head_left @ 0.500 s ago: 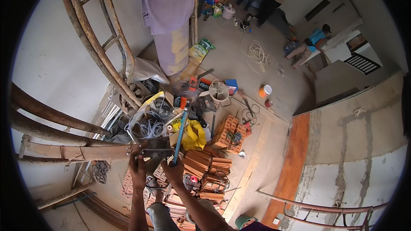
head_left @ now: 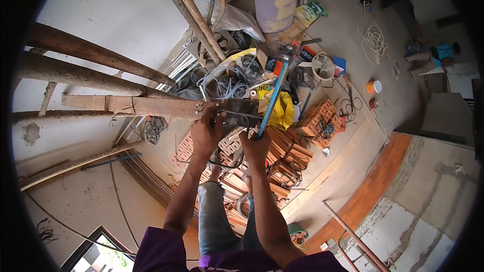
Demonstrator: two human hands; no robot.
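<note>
From here, the left hand [head_left: 206,135] touches the plank [head_left: 151,105], apparently steadying; its grip I can't tell. Beside it, the right hand [head_left: 255,149] grasps a blue bar [head_left: 273,98], probably for leverage.

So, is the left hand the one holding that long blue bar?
No, the fingers of the right hand hold the blue bar near its lower end.

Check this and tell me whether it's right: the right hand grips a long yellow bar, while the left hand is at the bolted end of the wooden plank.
Not quite: the long bar in the right hand is blue, not yellow, as the head view shows. The left hand is indeed at the bolted end of the wooden plank.
</note>
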